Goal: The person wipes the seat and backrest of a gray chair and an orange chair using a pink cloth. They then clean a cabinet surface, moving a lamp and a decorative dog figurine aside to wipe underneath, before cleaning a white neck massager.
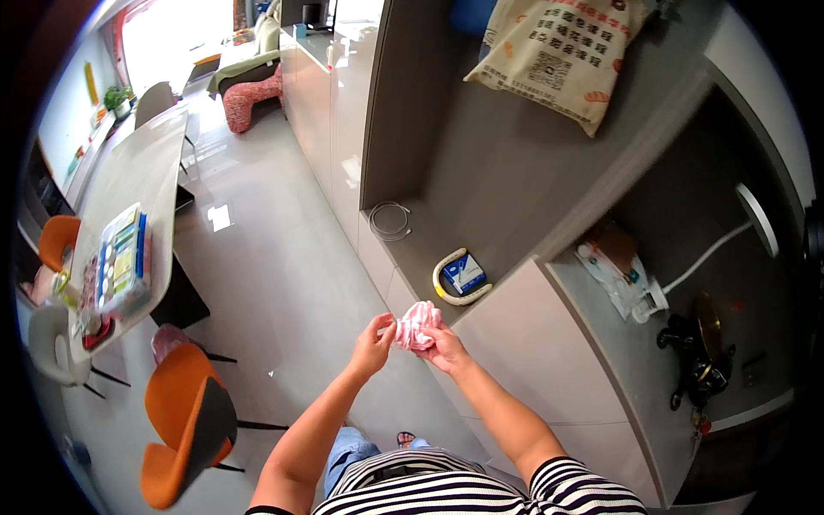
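A bunched piece of pink and white fabric is held in front of me, at the edge of a grey cabinet niche. My right hand grips it from the lower right, with the thumb on top. Just left of the fabric is my left hand, its fingers apart and curved towards the cloth; whether a fingertip touches it I cannot tell. Beyond the fabric, on the niche shelf, a cream curved band lies around a small blue and white box.
A coiled white cable lies on the shelf. Above hangs a printed cloth bag. A desk lamp and a black figurine stand at right. Orange chairs and a long table holding a plastic organizer are at left.
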Motion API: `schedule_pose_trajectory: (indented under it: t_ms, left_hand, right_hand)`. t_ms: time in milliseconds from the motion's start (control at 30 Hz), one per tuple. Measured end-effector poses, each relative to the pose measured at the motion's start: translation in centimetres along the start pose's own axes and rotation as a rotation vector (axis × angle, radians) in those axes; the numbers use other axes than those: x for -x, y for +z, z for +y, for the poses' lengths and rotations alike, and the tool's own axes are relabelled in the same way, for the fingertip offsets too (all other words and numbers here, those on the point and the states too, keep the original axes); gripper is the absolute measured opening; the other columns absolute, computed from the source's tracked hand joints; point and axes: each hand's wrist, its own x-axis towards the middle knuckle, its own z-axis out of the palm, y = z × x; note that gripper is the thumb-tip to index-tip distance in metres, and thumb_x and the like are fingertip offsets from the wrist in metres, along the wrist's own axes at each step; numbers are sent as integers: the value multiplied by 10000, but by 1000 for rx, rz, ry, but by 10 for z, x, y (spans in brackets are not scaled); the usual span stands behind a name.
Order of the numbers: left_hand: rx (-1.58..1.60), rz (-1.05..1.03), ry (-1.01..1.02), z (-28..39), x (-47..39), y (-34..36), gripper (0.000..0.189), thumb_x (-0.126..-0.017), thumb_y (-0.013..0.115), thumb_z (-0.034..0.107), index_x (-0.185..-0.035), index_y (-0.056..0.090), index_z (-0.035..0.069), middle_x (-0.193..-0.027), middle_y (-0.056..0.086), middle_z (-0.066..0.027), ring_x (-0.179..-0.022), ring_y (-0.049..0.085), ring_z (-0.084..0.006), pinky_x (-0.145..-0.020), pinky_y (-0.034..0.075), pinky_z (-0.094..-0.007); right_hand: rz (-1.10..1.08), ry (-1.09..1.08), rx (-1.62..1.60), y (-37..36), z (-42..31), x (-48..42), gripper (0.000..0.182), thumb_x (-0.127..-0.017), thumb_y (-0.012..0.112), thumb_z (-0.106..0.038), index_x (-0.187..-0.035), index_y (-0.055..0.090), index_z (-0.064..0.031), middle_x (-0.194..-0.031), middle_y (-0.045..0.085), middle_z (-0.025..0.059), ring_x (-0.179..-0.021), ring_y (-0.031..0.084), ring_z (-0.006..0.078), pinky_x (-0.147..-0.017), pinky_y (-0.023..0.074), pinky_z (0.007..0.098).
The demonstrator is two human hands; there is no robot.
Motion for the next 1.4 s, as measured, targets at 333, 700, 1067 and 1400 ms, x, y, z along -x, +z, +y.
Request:
schedule_pose_trajectory:
  t_ms: [333, 700, 1067, 1400]
  left_hand:
    - [-227, -215, -169, -53, -156, -51, 402, -983, 629, 221, -1332, 535, 47, -1208, 662, -150, -1086, 665, -235, -875, 559, -352]
    - [-770, -101, 230, -190, -414, -34, 699, -855, 723, 184, -1461, 396, 67, -1476, 407, -242, -1288, 461, -435, -1069, 418, -470]
    - [-1056, -157, 563, -210, -569, -68, 287, -799, 771, 222, -971, 611, 57, -1304, 525, -152, -1323, 387, -459, -1091, 384, -521]
    - [-1128, -295, 584, -195, -571, -125, 300, -782, 796, 229, -915, 573, 78, -936, 601, -62, -1091, 537, -324, -888, 484, -401]
  right_hand:
    - [317, -178, 73, -6, 15, -164, 462, -939, 514, 2, -1370, 510, -162, -1265, 630, 46, -1155, 634, 227, -971, 535, 401]
    - [601, -458, 1777, -163, 6, -435, 869, -847, 739, -341, -1573, 264, -285, -1628, 143, 221, -1491, 89, 480, -1190, 123, 613]
    - [863, -612, 1777, -185, -90, -555, 662, -890, 668, -469, -1478, 455, -252, -1600, 241, 217, -1487, 155, 460, -1188, 145, 594]
    - [532, -789, 1836, -215, -123, -581, 466, -912, 662, -199, -1369, 569, -220, -1583, 302, 149, -1461, 256, 429, -1176, 231, 590]
